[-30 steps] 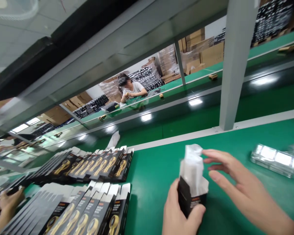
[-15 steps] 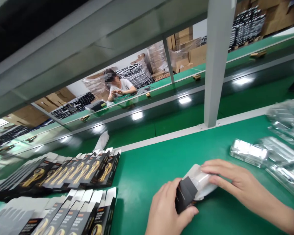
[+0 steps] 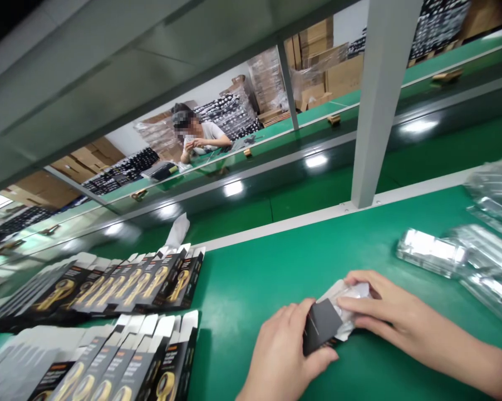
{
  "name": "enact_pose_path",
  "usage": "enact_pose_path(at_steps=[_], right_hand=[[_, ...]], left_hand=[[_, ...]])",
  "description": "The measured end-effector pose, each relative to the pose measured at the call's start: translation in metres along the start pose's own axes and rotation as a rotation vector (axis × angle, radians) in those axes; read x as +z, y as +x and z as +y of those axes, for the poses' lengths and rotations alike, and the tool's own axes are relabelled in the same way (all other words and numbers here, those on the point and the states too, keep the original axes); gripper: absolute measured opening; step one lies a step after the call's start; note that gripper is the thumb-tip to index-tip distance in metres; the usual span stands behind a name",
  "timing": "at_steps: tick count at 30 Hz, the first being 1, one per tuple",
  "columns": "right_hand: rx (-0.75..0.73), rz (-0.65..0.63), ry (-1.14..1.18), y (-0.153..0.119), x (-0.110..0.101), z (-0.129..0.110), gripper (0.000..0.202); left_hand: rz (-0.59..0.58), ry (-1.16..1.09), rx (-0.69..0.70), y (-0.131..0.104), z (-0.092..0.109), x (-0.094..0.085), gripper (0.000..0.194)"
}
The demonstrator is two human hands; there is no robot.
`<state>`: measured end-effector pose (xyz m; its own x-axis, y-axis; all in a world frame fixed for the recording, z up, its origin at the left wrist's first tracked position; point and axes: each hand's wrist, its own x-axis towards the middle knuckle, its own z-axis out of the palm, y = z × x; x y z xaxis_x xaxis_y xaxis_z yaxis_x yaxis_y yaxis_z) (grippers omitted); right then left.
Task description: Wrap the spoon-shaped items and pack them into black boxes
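My left hand (image 3: 282, 348) is wrapped round a small black cardboard box (image 3: 323, 326), which lies tilted with its open end toward the right. At that end my right hand (image 3: 395, 306) pinches a clear plastic tray (image 3: 357, 292) between thumb and fingers. The tray sits at the mouth of the box, by the white flaps; how deep it reaches inside is hidden. Further right, several more clear plastic trays (image 3: 432, 253) lie in a loose pile on the green table (image 3: 251, 289).
Two rows of black boxes with gold pictures (image 3: 159, 281) and raised white flaps stand at the left. A grey post (image 3: 378, 111) rises from the table's far edge. Beyond it runs a conveyor (image 3: 276, 184) with brass-coloured parts. A person (image 3: 207, 139) sits on the far side.
The fingers of my right hand have curled further round the clear tray at the box's open end. My left hand keeps hold of the box. The view has shifted slightly.
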<state>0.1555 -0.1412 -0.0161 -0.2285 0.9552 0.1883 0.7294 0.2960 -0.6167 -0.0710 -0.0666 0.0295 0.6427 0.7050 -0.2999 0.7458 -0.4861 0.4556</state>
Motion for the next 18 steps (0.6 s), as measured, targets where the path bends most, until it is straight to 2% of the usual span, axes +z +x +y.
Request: enact_pose_path(at_steps=[3, 6, 9, 12, 18], right_hand=[[-0.040, 0.036, -0.012, -0.003, 0.010, 0.005, 0.026], [-0.054, 0.092, -0.009, -0.006, 0.029, 0.005, 0.028], [-0.012, 0.047, 0.026, -0.006, 0.041, 0.001, 0.024], [0.015, 0.006, 0.093, -0.002, 0.036, -0.002, 0.025], [0.065, 0.050, 0.173, 0.001, 0.015, 0.001, 0.022]], left_hand=[[-0.012, 0.014, -0.006, 0.001, 0.001, 0.002, 0.065], [-0.011, 0.074, 0.005, 0.002, 0.001, 0.009, 0.063], [-0.025, 0.134, 0.049, 0.003, 0.001, 0.013, 0.063], [-0.027, 0.114, 0.052, 0.005, 0.000, 0.008, 0.063], [-0.003, 0.001, 0.054, 0.010, 0.000, -0.006, 0.062]])
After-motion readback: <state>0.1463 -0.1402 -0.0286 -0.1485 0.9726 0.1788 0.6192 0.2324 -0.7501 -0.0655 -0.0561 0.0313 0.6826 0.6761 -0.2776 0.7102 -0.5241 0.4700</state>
